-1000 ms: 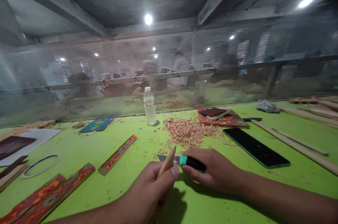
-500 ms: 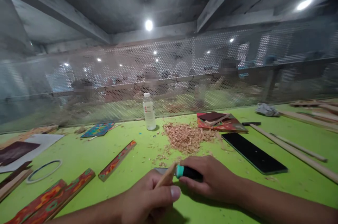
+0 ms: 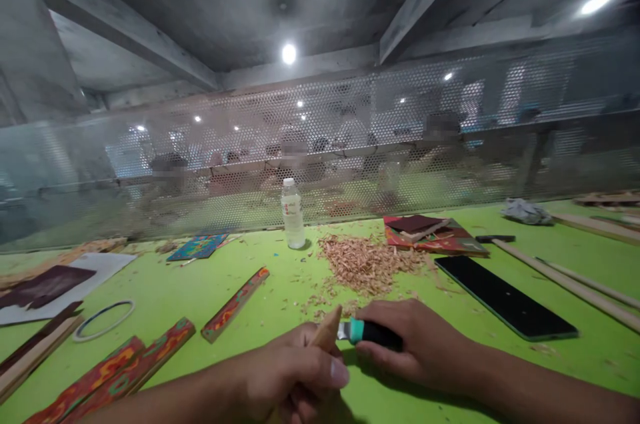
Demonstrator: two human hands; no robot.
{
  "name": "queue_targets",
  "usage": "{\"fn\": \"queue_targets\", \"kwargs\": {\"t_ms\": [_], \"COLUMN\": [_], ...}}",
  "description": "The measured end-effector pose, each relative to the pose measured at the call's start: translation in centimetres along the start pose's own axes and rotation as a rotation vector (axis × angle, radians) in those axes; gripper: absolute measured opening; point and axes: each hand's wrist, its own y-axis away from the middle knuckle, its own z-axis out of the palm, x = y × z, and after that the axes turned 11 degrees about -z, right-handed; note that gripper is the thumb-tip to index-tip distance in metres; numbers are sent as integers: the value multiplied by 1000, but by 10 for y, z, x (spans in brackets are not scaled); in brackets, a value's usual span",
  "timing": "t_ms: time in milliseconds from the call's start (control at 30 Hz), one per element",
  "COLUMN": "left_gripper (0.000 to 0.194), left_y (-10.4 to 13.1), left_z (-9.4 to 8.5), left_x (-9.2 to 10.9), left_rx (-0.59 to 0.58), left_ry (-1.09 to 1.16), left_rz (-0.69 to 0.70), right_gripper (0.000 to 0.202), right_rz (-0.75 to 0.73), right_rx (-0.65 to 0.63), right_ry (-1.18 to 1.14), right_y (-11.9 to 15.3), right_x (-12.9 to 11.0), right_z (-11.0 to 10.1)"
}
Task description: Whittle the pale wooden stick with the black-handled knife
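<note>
In my left hand (image 3: 300, 374) is a slim piece of wood (image 3: 327, 331), its tapered tip poking up past my thumb. My right hand (image 3: 413, 334) is wrapped round the black and teal handle of a knife (image 3: 375, 332). The knife's blade points left and passes behind the wood, where most of it is hidden. Just beyond both hands lies a heap of wood shavings (image 3: 363, 264) on the green table (image 3: 240, 364).
A water bottle (image 3: 293, 214) stands before the perforated metal screen (image 3: 240, 177). Right of the shavings lie a black phone (image 3: 505, 297), a hammer (image 3: 565, 281) and a painted board with sandpaper (image 3: 423, 224). Painted wood strips (image 3: 160, 357) and a tape roll (image 3: 105, 321) lie left.
The view has swung slightly left, so things on the table sit further right. Both hands keep their hold, and more blade shows between the wood and the knife handle.
</note>
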Motion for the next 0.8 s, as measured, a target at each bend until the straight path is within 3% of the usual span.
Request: {"fn": "queue_targets", "kwargs": {"t_ms": [233, 333, 567, 800], "left_gripper": [44, 35, 33, 47], "left_y": [-3, 0, 5, 3], "left_z": [0, 5, 10, 18], "left_x": [3, 7, 14, 14], "left_rx": [-64, -14, 52, 196], "left_ry": [52, 47, -3, -93], "left_rz": [-19, -22, -65, 18], "right_gripper": [33, 35, 34, 33], "right_rz": [24, 27, 22, 45], "right_rx": [-13, -19, -10, 110], "right_ry": [13, 12, 2, -39], "right_y": [1, 1, 1, 1], "right_x": [-1, 0, 0, 0], "right_z": [-1, -2, -2, -3]}}
